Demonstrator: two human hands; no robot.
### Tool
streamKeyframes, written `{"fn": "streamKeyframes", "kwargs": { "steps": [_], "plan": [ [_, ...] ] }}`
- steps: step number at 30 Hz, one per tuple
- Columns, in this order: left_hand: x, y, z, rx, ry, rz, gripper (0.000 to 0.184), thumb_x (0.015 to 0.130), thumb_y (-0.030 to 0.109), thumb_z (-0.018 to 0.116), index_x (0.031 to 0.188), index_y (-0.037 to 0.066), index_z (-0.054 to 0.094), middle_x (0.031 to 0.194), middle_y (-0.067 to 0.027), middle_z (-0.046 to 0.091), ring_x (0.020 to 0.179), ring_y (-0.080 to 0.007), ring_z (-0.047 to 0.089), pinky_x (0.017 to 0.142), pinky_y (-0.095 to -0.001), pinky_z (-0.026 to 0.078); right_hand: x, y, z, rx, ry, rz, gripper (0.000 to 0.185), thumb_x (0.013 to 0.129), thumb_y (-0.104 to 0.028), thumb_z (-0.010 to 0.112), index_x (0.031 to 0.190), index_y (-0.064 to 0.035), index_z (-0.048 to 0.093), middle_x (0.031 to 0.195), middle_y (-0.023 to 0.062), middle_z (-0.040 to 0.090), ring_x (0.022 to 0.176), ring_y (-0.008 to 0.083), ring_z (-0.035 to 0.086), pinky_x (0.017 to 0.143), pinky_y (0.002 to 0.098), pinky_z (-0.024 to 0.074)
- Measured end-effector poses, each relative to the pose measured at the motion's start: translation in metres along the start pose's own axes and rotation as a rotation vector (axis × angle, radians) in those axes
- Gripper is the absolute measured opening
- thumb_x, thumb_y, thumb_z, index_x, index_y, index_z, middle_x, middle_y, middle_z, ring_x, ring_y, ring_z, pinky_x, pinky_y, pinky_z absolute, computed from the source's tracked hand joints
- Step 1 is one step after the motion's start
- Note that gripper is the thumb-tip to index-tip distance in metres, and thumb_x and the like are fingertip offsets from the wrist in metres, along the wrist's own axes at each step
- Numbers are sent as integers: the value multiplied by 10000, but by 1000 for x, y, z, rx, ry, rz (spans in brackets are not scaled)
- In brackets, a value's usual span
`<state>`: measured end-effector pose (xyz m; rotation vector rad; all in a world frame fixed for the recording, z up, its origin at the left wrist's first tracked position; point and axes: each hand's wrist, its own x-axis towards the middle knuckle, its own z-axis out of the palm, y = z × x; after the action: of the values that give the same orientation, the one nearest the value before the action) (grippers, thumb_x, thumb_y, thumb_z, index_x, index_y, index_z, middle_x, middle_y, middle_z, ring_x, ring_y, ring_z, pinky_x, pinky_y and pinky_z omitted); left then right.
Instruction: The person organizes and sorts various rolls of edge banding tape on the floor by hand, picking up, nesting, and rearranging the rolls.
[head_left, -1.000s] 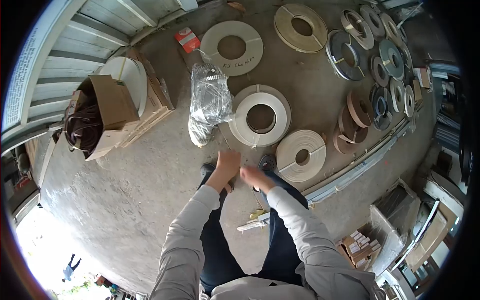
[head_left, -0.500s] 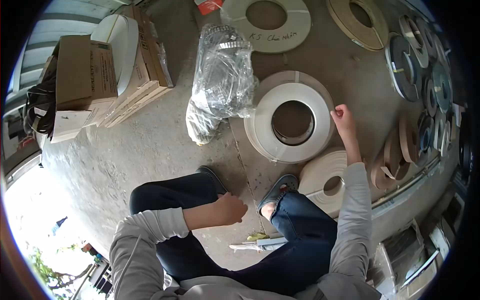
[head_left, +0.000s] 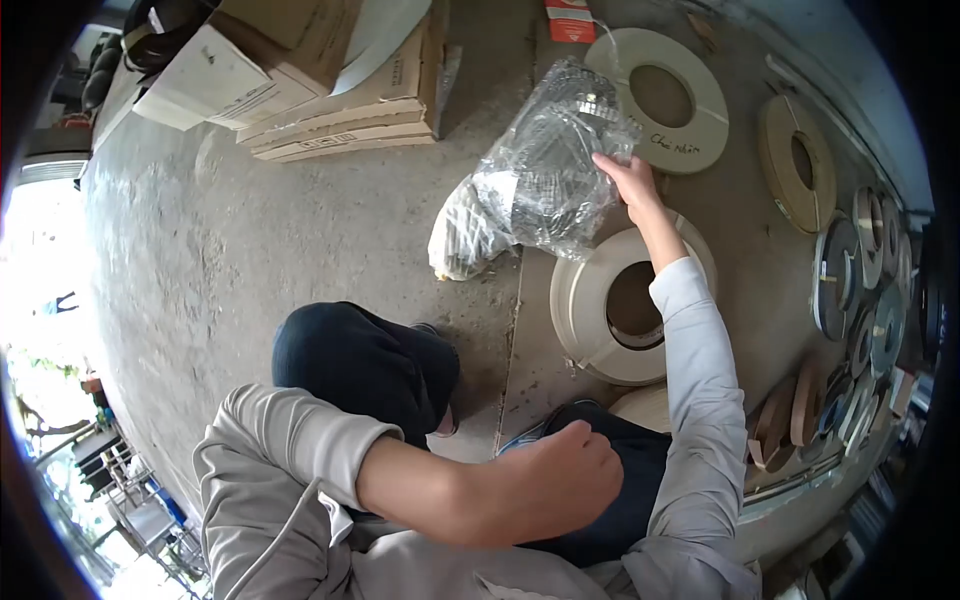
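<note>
My right hand (head_left: 632,184) reaches forward, its fingers closed on the right edge of a clear plastic bag (head_left: 550,165). Dark and silvery pieces show through the crinkled film, and the bag's lower end is whitish. Under my right forearm lies a large roll of white edge banding (head_left: 592,305), partly covered by the bag and the sleeve. My left hand (head_left: 560,490) is a closed fist over my lap, with nothing showing in it.
A roll with handwriting (head_left: 700,140) lies behind the bag, near a red-and-white packet (head_left: 570,22). Flat cardboard boxes (head_left: 340,130) stand at the upper left. A tan roll (head_left: 775,165) and several others, such as a brown roll (head_left: 805,400), line the right side.
My right hand has moved from beside the white roll to the bag and taken hold of its edge. The left fist has moved right and nearer the camera. The view has shifted.
</note>
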<state>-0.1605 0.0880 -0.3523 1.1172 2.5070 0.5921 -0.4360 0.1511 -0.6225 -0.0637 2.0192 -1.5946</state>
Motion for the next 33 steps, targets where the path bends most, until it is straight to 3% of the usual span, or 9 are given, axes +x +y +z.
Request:
{"fn": "streamKeyframes", "kwargs": {
  "steps": [4,8,11,13,18,21,25,28,33],
  "plan": [
    [-36,-16,-17,-275,226,-109,260,772,181,585,979,25,599,852,-38,582,747,-164,550,590,-256,417,4,7,14,-112,77,-294,277,746,-252,707,826,3,635,643,24,606,546,99,528,532,287,421],
    [-58,-75,-22,-108,571,-533,181,776,185,672,884,41,649,812,-35,629,680,-160,574,568,-267,446,-75,-38,16,-213,-83,-426,169,803,-177,648,843,-13,653,661,-10,591,607,68,519,563,255,420],
    [-68,-108,-25,-270,617,-861,152,786,160,674,826,15,650,744,-27,627,690,-135,577,581,-275,457,-138,-33,34,-623,-191,-457,167,808,-174,642,834,-10,656,621,45,603,543,124,546,521,295,433],
    [-61,-129,-19,-436,428,-980,377,763,255,702,1024,20,565,952,-100,612,846,-200,596,708,-304,493,-169,-36,45,-615,-224,-884,124,794,-130,616,851,-27,654,718,105,628,594,233,590,544,346,465],
    [-50,-147,17,-310,646,-951,634,701,276,767,1201,32,463,1150,-129,531,955,-204,562,747,-336,502,-187,-19,65,-641,-328,-888,91,744,-94,569,807,-34,596,853,130,606,745,317,590,652,408,504],
    [-58,-160,2,-215,578,-1028,835,640,425,781,1284,91,367,1276,-232,399,1081,-316,515,822,-387,479,-187,-22,52,-774,-404,-748,107,741,-105,570,817,-35,598,863,135,596,801,318,585,686,410,498],
    [-69,-186,4,165,808,-568,778,635,417,781,1244,92,420,1226,-193,448,1103,-322,513,846,-404,472,-197,-7,44,-697,-615,-742,298,756,-118,589,1049,-66,585,944,156,579,880,347,563,778,434,460],
    [-74,-178,3,55,584,-594,711,643,372,780,1213,93,458,1206,-171,462,1062,-322,541,828,-397,485,-196,-1,31,-625,-579,-997,218,728,-168,617,906,-42,606,930,114,573,913,304,547,770,399,473],
    [-72,-157,-5,-98,445,-717,578,679,287,752,1171,97,517,1195,-146,471,959,-319,594,785,-378,510,-181,-11,8,-682,-227,-930,420,687,-244,708,1038,-48,585,1125,128,545,1062,302,508,886,373,422]
  ]
}}
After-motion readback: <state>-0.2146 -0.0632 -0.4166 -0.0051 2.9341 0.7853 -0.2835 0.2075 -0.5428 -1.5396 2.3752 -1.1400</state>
